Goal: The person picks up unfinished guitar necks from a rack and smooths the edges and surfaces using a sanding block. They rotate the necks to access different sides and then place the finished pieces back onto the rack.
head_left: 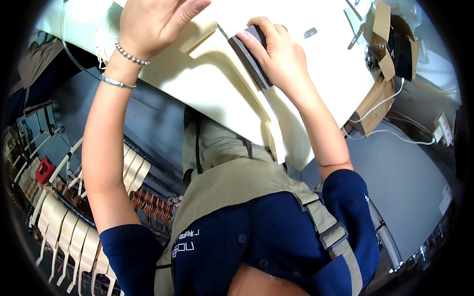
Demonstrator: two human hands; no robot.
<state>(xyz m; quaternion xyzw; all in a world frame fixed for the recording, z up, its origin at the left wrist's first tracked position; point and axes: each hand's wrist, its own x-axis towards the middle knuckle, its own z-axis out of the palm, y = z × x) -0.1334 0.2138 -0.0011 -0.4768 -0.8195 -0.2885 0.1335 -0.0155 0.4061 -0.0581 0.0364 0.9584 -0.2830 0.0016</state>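
My right hand [279,56] is closed on a dark grey rectangular block [247,59], thumb along its top, against the right side of a long cream shaped piece [232,81]. That piece lies diagonally on the pale worktop [173,79], its narrow lower end at the near edge. My left hand [153,24] is at the top edge beside the piece's wide upper end; its thumb sticks out, but the other fingers are cut off by the frame, so I cannot tell whether they grip it.
Racks of cream pieces [69,227] stand lower left, near a red object [45,169]. Cardboard boxes [370,108] and white cables are at the right. A grey surface [405,192] lies lower right. Tools [356,34] rest on the worktop's far right.
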